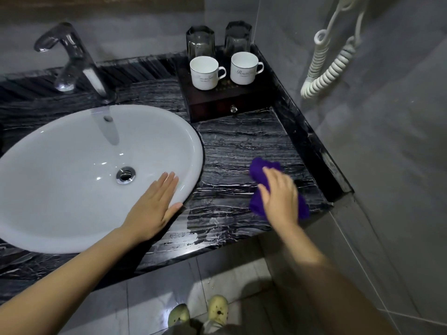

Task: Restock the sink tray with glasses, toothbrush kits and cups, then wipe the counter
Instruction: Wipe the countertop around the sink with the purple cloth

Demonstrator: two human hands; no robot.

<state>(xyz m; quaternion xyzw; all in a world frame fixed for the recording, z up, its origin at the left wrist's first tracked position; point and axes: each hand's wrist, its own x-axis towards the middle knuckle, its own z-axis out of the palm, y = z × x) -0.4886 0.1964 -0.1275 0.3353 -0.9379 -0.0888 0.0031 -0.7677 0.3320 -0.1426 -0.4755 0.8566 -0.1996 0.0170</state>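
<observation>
A dark wooden tray box (212, 106) with a small drawer knob stands at the back right of the black marble counter (242, 146). On it are two white cups (205, 73) (244, 67) in front and two upturned glasses (200, 42) (238, 37) behind. No toothbrush kits are visible. My right hand (280, 197) presses a purple cloth (260, 172) onto the counter near its front right corner. My left hand (154, 206) lies flat, fingers spread, on the rim of the white sink (72, 180).
A chrome faucet (72, 59) stands behind the sink. A coiled white cord (326, 68) hangs on the grey wall at right. A raised dark ledge (312, 146) borders the counter's right side. The tiled floor and my shoes (217, 308) show below.
</observation>
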